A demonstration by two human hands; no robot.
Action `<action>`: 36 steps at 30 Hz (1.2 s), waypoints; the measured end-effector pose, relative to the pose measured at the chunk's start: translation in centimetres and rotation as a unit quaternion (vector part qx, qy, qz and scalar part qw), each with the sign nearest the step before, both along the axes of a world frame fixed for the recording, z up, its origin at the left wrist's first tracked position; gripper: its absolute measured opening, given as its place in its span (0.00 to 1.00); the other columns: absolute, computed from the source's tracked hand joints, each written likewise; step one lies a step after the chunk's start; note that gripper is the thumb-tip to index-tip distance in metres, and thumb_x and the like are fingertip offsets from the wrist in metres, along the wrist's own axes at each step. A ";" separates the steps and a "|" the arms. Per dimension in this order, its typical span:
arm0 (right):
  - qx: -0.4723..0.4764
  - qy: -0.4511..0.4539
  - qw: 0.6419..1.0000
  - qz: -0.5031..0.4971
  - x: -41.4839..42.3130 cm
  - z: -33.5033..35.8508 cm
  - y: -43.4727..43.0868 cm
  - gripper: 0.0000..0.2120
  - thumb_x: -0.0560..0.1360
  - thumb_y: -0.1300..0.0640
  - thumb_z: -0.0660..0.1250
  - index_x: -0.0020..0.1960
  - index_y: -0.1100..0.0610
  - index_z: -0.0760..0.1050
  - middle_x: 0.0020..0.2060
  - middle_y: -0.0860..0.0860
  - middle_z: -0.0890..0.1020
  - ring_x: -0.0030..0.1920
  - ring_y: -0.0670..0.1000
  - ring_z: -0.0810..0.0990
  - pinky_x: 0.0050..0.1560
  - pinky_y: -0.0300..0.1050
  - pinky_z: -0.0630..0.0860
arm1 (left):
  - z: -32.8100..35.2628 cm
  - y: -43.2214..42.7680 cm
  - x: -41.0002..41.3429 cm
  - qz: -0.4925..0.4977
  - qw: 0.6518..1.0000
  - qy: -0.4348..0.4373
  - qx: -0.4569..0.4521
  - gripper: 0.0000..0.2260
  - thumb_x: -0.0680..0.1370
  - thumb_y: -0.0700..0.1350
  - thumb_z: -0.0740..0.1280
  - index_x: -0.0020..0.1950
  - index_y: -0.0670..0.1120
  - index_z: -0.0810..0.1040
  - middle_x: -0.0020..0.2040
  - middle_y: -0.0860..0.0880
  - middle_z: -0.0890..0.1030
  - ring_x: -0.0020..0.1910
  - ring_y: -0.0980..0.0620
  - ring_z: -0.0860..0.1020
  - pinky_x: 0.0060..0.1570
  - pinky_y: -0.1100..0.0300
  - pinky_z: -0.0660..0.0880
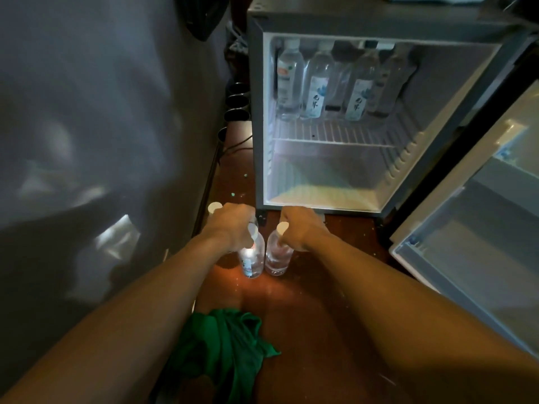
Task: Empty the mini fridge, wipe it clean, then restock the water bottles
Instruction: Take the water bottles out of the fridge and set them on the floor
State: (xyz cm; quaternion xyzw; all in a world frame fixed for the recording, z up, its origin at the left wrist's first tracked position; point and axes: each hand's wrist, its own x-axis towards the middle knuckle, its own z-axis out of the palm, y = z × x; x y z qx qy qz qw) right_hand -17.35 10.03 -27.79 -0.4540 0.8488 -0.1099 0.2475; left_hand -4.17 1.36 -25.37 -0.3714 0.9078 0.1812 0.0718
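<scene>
The mini fridge (320, 21) stands open on a brown wooden surface (306, 316), lit inside. Three clear water bottles (316, 83) stand on its upper wire shelf (335, 132); the lower compartment holds nothing. In front of the fridge, my left hand (233, 225) grips the neck of one clear water bottle (252, 260), and my right hand (300, 225) grips the neck of a second bottle (277, 258) beside it. Both bottles stand upright, white caps showing. Another white bottle cap (215, 207) peeks out behind my left hand. A crumpled green cloth (224, 345) lies near me.
The fridge door (472, 228) is swung open to the right, its shelves bare. A grey wall (102, 141) runs along the left. Dark round cups (237, 112) and a black cable (233, 147) sit left of the fridge.
</scene>
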 end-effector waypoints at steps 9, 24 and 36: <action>0.028 -0.028 0.999 -0.008 -0.4 -2.1 -0.7 0.18 0.67 0.54 0.76 0.52 0.53 0.73 0.54 0.54 0.78 0.53 0.57 0.77 0.43 0.45 0.68 | -3.9 -0.3 -1.4 -0.015 1.000 -0.008 -0.014 0.14 0.76 0.37 0.66 0.61 0.44 0.75 0.57 0.44 0.78 0.55 0.43 0.77 0.55 0.49 0.75; 0.026 -0.068 0.997 -0.034 -6.6 4.6 -2.0 0.15 0.76 0.46 0.66 0.39 0.57 0.72 0.38 0.53 0.75 0.42 0.56 0.76 0.40 0.44 0.70 | 7.4 -2.7 -8.0 -0.054 0.994 -0.082 -0.058 0.15 0.77 0.58 0.64 0.60 0.53 0.74 0.58 0.47 0.77 0.54 0.45 0.76 0.49 0.52 0.74; -0.232 -0.009 0.955 -0.183 -16.6 13.1 -5.2 0.18 0.75 0.50 0.67 0.62 0.55 0.73 0.60 0.56 0.79 0.60 0.58 0.77 0.58 0.49 0.75 | 14.5 -7.2 -18.8 0.106 0.969 0.225 0.014 0.23 0.72 0.53 0.68 0.65 0.46 0.73 0.62 0.44 0.77 0.59 0.43 0.77 0.58 0.48 0.75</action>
